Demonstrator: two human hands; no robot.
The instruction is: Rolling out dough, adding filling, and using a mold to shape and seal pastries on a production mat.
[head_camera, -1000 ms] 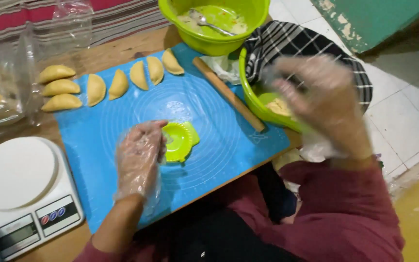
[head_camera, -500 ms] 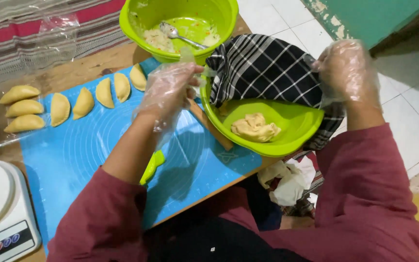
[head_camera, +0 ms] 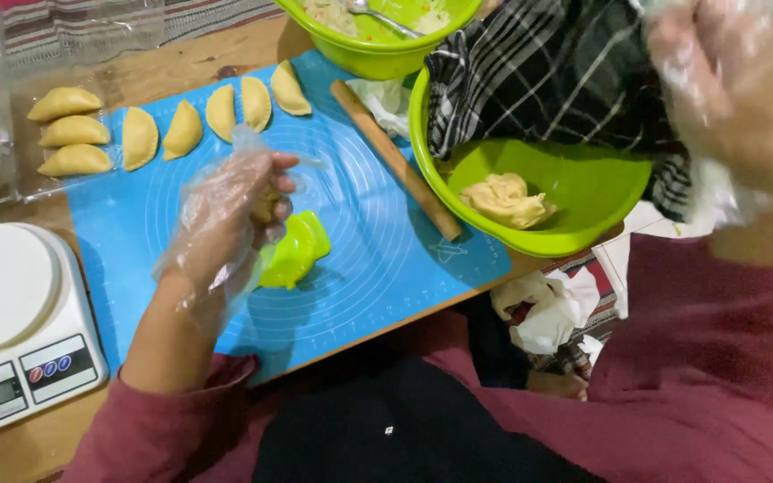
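Fingers (head_camera: 272, 192) of the left hand (head_camera: 225, 224), in a loose clear plastic glove, are curled shut around a small lump of dough (head_camera: 265, 204), mostly hidden by the fingers and glove film. Right hand (head_camera: 726, 98) is raised close to the camera at the upper right, gloved too, blurred and cut off by the frame edge; fingers look bunched but I cannot tell whether it holds anything. Nearest the body: dark red sleeves and dark lap, crumpled white paper (head_camera: 547, 309) by the table edge, white kitchen scale (head_camera: 11, 313) at lower left, partly cut off. Left hand hovers over the blue mat (head_camera: 378, 259), just above a green dumpling press (head_camera: 295, 252) lying on the mat; wrist and glove cover the press's left part. Wooden rolling pin (head_camera: 395, 161) lies diagonally on the mat, right of the press, its far end against a white cloth. Beside it sits a green bowl (head_camera: 583, 192) with a bigger dough ball (head_camera: 505, 199) inside; a black-and-white checked cloth (head_camera: 547, 80) drapes over the bowl's far half and hides that rim. Farther back, a row of folded pastries (head_camera: 181, 130) runs along the mat's top edge, three more on a clear tray at left under plastic wrap, hard to make out. Second green bowl (head_camera: 378, 36) at the top holds filling and a spoon (head_camera: 382, 16), cut off by the frame.
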